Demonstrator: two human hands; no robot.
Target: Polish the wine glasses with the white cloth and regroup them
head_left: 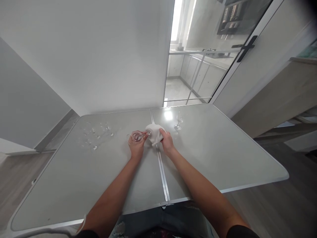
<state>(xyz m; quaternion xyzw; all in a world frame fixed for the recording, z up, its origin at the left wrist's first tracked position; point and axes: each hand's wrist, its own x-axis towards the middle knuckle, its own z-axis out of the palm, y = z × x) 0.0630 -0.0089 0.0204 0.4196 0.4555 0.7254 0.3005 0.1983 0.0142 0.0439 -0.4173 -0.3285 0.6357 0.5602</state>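
Observation:
Above the middle of the table, my left hand (136,145) is closed around a clear stemmed glass (135,136), its bowl to the left and its foot toward the right. A white cloth (155,135) is bunched in my right hand (167,141), thumb on top. The cloth meets the foot of the glass and hides part of it. To the right of my hands another stemmed glass (178,125) stands upright on the table.
Several clear glass or plastic pieces (95,135), hard to make out, lie at the table's left. The folding table (223,148) has a metal seam down its middle. Behind it are a white wall (119,59) and a glass door (193,76) with a black handle (246,48).

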